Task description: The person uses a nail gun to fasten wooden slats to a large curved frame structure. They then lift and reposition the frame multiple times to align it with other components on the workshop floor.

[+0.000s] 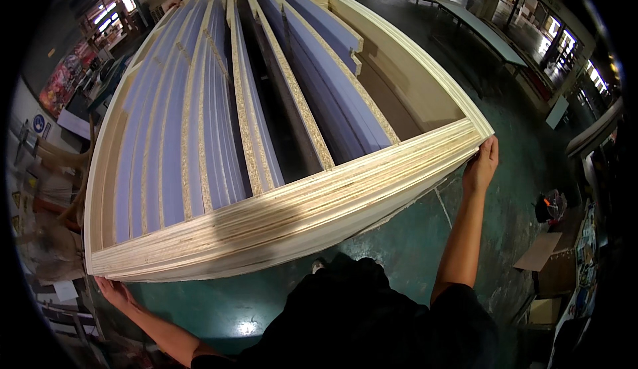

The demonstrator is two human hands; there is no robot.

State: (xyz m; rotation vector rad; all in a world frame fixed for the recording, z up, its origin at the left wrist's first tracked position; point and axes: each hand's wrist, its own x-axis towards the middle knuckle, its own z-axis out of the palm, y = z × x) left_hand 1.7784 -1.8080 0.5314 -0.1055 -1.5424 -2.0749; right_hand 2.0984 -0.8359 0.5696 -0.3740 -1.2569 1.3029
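Observation:
A large pale wooden crate (359,183) with a layered near wall fills the middle of the view. Inside it, several chipboard panels with purple-blue faces (332,83) stand on edge, running away from me, with dark gaps between some of them. My right hand (485,163) grips the near right corner, its fingers wrapped round the edge. At the near left corner, my left hand (116,292) holds the crate from beneath, with its fingertips partly hidden by the wood. Both my arms are spread wide.
Another person's hand (174,2) rests at the crate's far left edge. A long, low bench (478,30) stands at the far right. Nearer on the right are a dark bag (551,206) and a flat brown board (538,251) beside boxes. Cluttered shelving lines the left.

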